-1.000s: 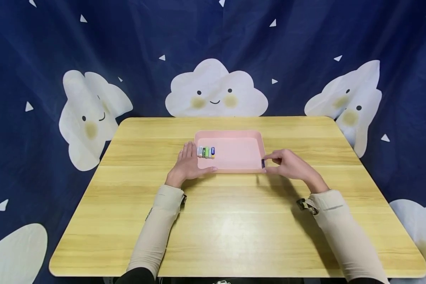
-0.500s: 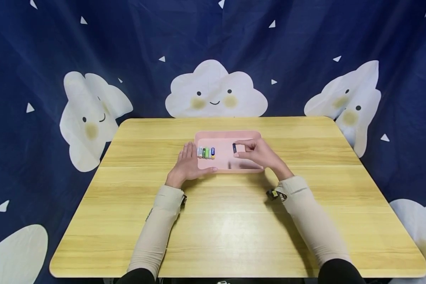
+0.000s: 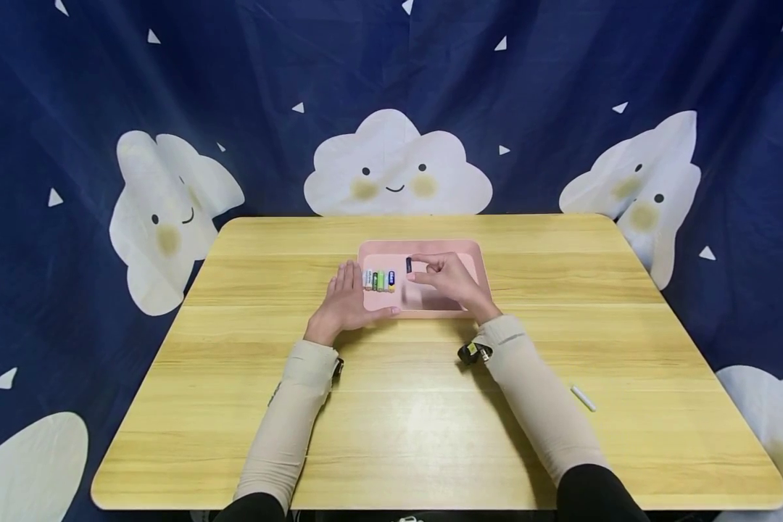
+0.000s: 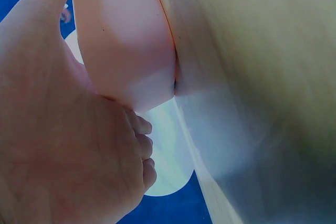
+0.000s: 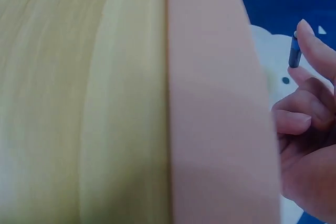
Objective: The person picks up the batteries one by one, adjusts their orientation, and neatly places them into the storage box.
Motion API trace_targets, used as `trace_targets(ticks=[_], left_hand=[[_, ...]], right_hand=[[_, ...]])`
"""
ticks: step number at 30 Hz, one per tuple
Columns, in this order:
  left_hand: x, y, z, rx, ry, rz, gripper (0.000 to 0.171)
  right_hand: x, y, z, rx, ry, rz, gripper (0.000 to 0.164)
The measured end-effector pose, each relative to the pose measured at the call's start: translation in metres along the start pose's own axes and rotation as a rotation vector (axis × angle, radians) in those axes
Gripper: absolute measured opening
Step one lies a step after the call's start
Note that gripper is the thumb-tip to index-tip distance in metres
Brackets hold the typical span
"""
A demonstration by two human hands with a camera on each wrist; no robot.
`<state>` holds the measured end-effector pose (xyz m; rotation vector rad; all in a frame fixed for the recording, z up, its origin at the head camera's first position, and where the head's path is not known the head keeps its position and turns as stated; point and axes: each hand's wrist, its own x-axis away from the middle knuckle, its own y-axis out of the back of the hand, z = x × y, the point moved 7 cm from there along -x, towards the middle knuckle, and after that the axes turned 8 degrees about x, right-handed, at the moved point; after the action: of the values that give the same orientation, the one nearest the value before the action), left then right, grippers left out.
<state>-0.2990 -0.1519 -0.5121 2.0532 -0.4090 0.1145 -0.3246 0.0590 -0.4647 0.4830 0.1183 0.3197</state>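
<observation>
My right hand [image 3: 453,279] pinches a dark battery [image 3: 409,265] between thumb and index finger, above the floor of a shallow pink tray [image 3: 431,315]. In the right wrist view the same battery [image 5: 295,51] stands nearly upright between the fingertips, beyond the tray wall [image 5: 220,103]. A row of several batteries [image 3: 380,280], with white, green and blue wrappers, lies side by side at the tray's left. My left hand [image 3: 344,301] rests against the tray's front left corner, fingers straight along the left side and thumb along the front rim.
The wooden table [image 3: 391,435] carries the tray toward its far side. A small white cylinder [image 3: 583,398] lies on the table right of my right forearm. A dark blue curtain [image 3: 261,72] with clouds hangs behind the far edge.
My right hand has carried the dark battery from the tray's right edge leftward, close to the row. The white cylinder has come into view beside the right forearm. My left hand stays put.
</observation>
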Motion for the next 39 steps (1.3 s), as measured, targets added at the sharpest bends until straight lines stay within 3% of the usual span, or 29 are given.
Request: trace_targets(ticks=[4, 13, 22, 31, 39], left_hand=[[0.001, 0.000, -0.001, 0.002, 0.000, 0.002, 0.142], [0.003, 0.002, -0.007, -0.003, 0.002, 0.005, 0.140], [0.004, 0.004, -0.009, 0.008, -0.004, 0.003, 0.139], [0.005, 0.004, -0.009, 0.008, 0.000, 0.007, 0.139], [0.001, 0.001, -0.003, 0.000, -0.010, -0.007, 0.139]], right_hand=[[-0.007, -0.009, -0.010, -0.014, -0.050, 0.010, 0.049], [-0.014, -0.019, -0.032, 0.068, -0.159, 0.000, 0.047], [-0.019, -0.025, -0.030, 0.220, -0.107, 0.049, 0.053], [-0.023, -0.030, -0.031, 0.281, -0.151, 0.077, 0.057], [-0.024, -0.037, -0.024, 0.315, -0.115, 0.076, 0.056]])
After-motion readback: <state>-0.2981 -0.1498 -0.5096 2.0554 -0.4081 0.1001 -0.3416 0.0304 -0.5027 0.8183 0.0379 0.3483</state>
